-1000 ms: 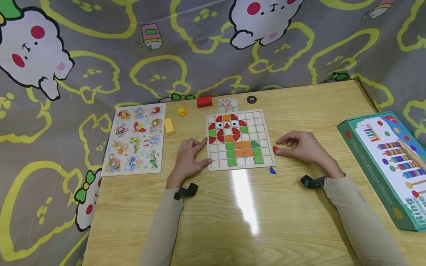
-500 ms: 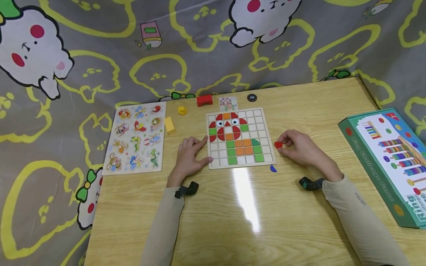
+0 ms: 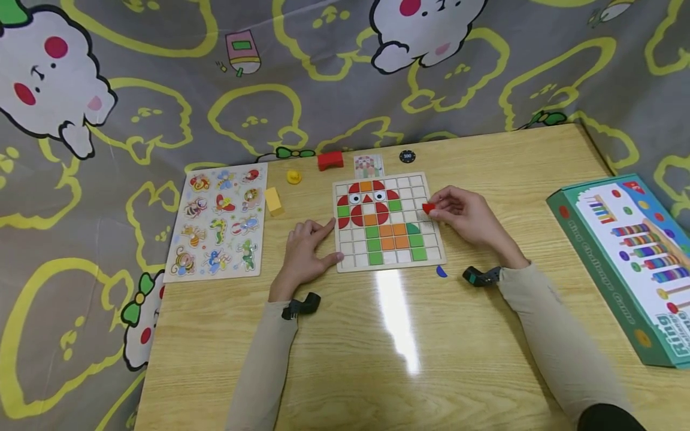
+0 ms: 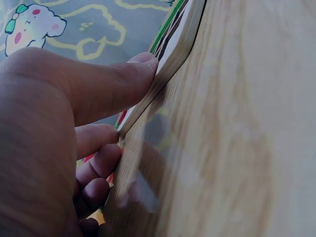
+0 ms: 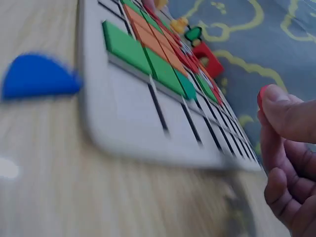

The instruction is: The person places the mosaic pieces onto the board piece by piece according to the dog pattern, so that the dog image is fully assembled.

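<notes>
In the head view, a pale wooden grid board (image 3: pixel 353 258) lies mid-table, with red, green, orange and white tiles forming a picture. My left hand (image 3: pixel 306 251) rests at its left side; the spread thumb and index finger touch the board's edge. The left wrist view shows that thumb (image 4: pixel 118 86) at the rim near a corner. Over the board's right edge my right hand (image 3: pixel 466 212) pinches a small red curved-edge tile (image 3: pixel 428 208) between thumb and fingers. In the right wrist view most of the tile is hidden behind the thumb. A blue half-round tile (image 3: pixel 441 271) lies below the board's right corner.
Behind the board are a picture card (image 3: pixel 369 166), a red block (image 3: pixel 330 160), a black chip (image 3: pixel 407 156) and a yellow duck (image 3: pixel 293 176). A yellow block (image 3: pixel 273 202) and an insect puzzle board (image 3: pixel 215 221) lie left. A green game box (image 3: pixel 620 263) stands right.
The right hand has lifted the red tile from the table beside the board and carried it up and left over the board's right edge. The left hand has stayed put.
</notes>
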`<state>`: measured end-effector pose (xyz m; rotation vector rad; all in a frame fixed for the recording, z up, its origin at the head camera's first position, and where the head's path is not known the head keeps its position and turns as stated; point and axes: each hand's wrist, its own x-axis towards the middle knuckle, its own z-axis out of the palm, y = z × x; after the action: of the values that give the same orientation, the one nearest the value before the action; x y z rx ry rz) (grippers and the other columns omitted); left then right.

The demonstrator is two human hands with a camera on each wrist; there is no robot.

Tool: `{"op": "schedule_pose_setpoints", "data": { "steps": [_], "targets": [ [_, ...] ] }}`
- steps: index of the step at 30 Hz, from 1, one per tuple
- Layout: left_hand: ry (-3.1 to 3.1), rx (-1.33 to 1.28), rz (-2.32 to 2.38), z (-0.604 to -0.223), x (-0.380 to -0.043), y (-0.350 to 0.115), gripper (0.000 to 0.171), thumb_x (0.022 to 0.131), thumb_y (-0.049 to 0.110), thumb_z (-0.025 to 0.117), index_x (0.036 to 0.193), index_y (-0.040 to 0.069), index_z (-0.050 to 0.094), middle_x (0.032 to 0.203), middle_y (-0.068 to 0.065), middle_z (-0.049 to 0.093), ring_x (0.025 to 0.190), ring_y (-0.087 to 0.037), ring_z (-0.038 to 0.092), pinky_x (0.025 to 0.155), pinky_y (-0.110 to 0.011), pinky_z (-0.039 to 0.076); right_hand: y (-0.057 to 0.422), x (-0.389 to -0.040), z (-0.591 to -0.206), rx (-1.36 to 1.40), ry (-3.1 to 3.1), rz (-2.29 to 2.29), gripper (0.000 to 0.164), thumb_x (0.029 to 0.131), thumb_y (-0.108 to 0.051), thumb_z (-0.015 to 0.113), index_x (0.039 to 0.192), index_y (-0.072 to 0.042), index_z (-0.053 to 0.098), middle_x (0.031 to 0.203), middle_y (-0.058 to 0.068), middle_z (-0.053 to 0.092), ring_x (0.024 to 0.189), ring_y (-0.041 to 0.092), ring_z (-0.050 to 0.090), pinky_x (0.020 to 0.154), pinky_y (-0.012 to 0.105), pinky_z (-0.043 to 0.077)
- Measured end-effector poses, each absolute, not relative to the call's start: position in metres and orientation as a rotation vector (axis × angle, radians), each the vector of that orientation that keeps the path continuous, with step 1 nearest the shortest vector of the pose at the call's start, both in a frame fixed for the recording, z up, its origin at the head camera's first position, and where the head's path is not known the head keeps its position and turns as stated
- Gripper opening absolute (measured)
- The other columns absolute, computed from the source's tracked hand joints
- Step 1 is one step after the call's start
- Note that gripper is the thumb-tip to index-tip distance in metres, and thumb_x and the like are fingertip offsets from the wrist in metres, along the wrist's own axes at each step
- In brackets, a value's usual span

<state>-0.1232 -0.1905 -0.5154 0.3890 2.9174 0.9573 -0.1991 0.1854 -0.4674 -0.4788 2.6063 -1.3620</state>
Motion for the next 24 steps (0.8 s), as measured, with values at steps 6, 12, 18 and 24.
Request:
{"op": "schedule_pose_setpoints", "data": {
  "steps": [6,12,18,24],
  "targets": [
    [2.907,0.378,0.955,-0.517,-0.123,-0.192,0.079,0.083,0.056,0.07,0.152,0.032,0.039,0.115,-0.001,0.047,0.1,-0.02,0.035,0.085,-0.037,0.026,0.149,-0.215,-0.471,-0.568,2.584,-1.265,0.019,0.091,-0.022,0.072,0.107,-0.014,0.07,0.093,0.004,0.068,0.081,0.019,0.063,0.071,0.021,0.048],
    [2.906,0.369,0.924,-0.516,-0.124,-0.192,0.08,0.083,0.058,0.069,0.152,0.032,0.039,0.116,0.0,0.047,0.099,-0.02,0.035,0.085,-0.037,0.026,0.135,-0.218,-0.474,-0.649,2.582,-1.141,0.016,0.088,-0.019,0.075,0.102,-0.012,0.073,0.087,0.002,0.068,0.077,0.017,0.061,0.069,0.025,0.047],
    [2.913,0.374,0.92,-0.515,-0.124,-0.192,0.079,0.083,0.057,0.07,0.152,0.031,0.04,0.114,-0.001,0.046,0.098,-0.02,0.034,0.084,-0.036,0.026,0.132,-0.219,-0.474,-0.653,2.603,-1.09,0.014,0.089,-0.021,0.075,0.1,-0.013,0.075,0.084,0.001,0.068,0.074,0.016,0.059,0.067,0.027,0.046],
    [2.913,0.378,0.924,-0.514,-0.123,-0.192,0.079,0.084,0.056,0.07,0.152,0.03,0.04,0.114,-0.001,0.046,0.098,-0.02,0.034,0.084,-0.036,0.025,0.13,-0.22,-0.475,-0.661,2.634,-1.06,0.012,0.088,-0.021,0.076,0.097,-0.013,0.075,0.081,0.0,0.068,0.071,0.015,0.059,0.065,0.027,0.046]
  ]
}}
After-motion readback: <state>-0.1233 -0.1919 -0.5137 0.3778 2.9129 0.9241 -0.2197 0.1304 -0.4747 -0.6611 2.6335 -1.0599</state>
